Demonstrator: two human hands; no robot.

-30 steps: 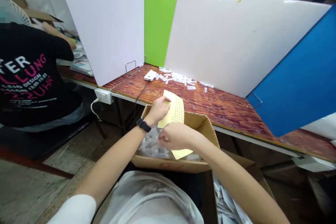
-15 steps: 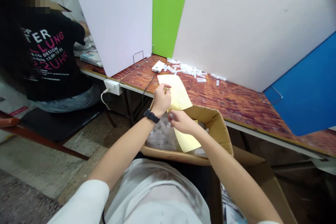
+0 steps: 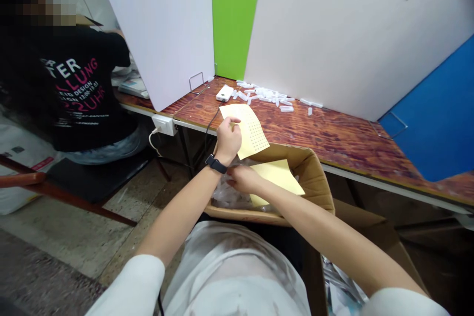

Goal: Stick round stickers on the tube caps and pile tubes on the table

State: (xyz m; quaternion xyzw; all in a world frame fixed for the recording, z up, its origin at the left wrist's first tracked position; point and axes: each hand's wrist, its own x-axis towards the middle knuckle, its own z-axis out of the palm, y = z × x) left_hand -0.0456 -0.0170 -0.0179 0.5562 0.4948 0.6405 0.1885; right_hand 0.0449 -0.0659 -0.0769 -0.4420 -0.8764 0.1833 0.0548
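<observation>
My left hand (image 3: 227, 139), with a black watch at the wrist, is closed on the edge of a yellow sticker sheet (image 3: 249, 129) and holds it up over an open cardboard box (image 3: 314, 177). My right hand (image 3: 242, 178) is lower, inside the box mouth, pinching the corner of a second plain yellow sheet (image 3: 278, 176) that lies over the box. Clear plastic tubes (image 3: 225, 195) fill the box beneath my hands.
A wooden table (image 3: 333, 138) carries several small white tubes (image 3: 272, 98) and a white charger (image 3: 224, 93) with a black cable. White, green and blue divider boards stand behind. A person in a black shirt (image 3: 74, 94) sits at the left. A second box (image 3: 374, 242) stands at the right.
The two yellow sheets have come apart. My right hand has dropped into the box with the plain sheet, which now lies flatter. My left hand still holds the sticker sheet up.
</observation>
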